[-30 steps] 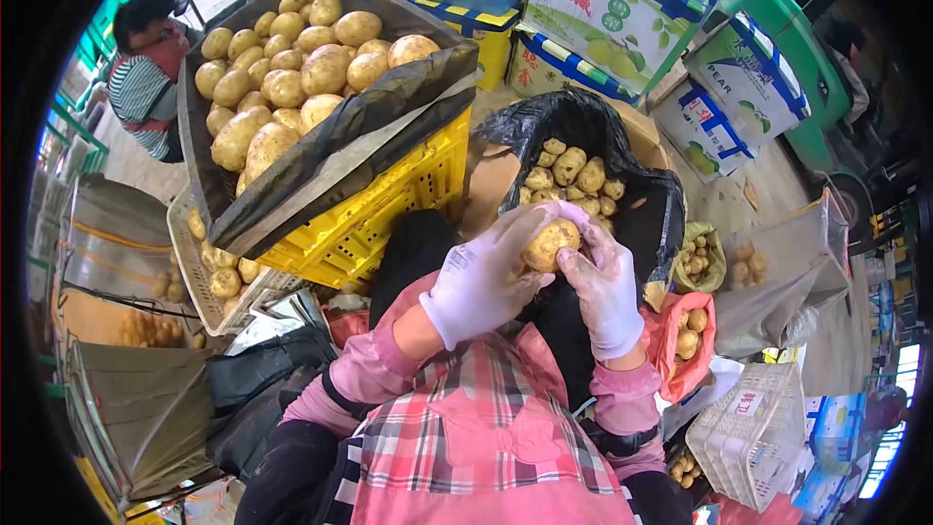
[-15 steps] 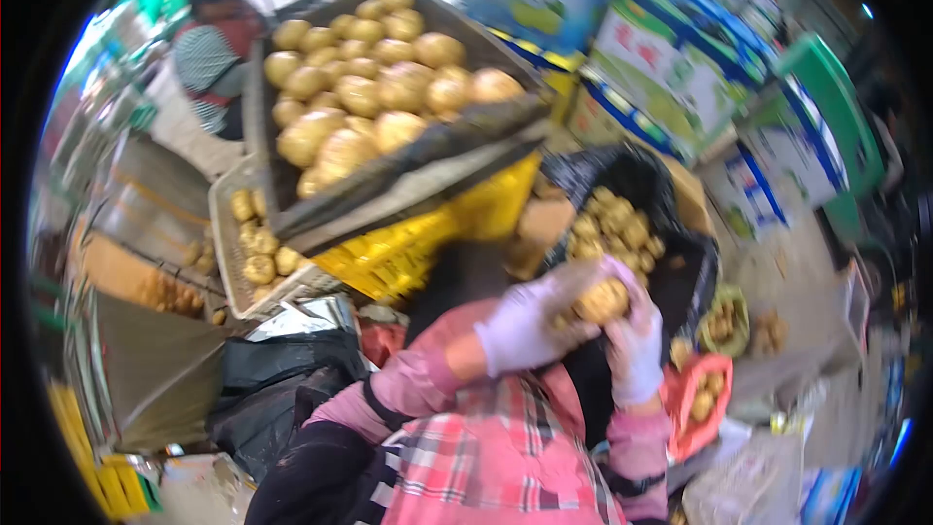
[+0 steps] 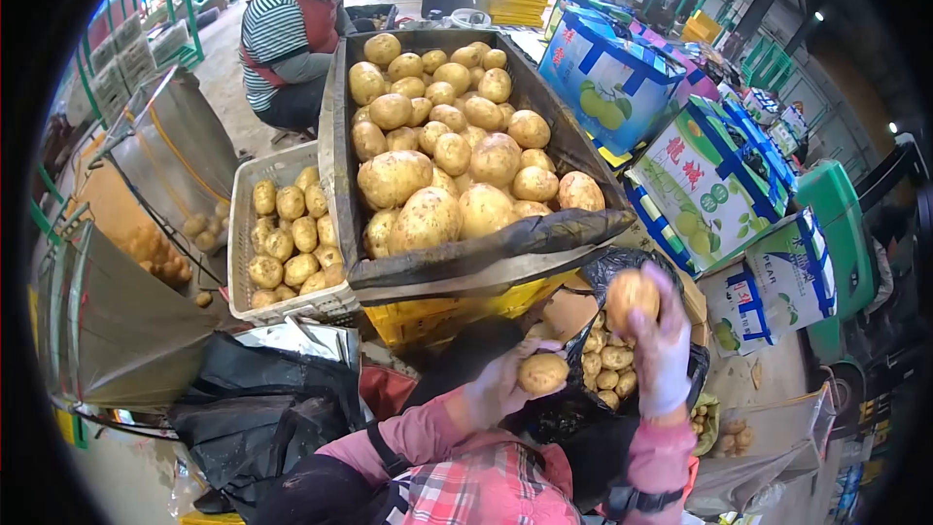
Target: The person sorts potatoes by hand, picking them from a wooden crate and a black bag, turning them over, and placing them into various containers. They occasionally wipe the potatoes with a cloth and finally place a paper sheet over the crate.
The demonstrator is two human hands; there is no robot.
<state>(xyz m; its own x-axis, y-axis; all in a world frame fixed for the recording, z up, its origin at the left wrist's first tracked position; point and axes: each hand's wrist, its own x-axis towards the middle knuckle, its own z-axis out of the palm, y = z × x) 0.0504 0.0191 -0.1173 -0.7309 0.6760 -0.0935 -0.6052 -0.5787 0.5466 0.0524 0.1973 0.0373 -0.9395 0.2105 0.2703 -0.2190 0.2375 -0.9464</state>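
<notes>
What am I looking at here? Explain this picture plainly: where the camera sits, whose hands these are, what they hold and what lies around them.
There is no machine here. The one view comes from a camera worn on a person's head, looking forward and down, and its lens bends the edges of the scene.

The two gloved hands at the bottom belong to that person. The left hand holds a small potato. The right hand holds up a larger potato.

Below the hands, a black bag holds small potatoes. In front, a dark-lined tray heaped with big potatoes rests on a yellow crate. To its left a white basket holds more potatoes. Printed fruit boxes stand on the right.

Another person in a striped shirt crouches at the top.
</notes>
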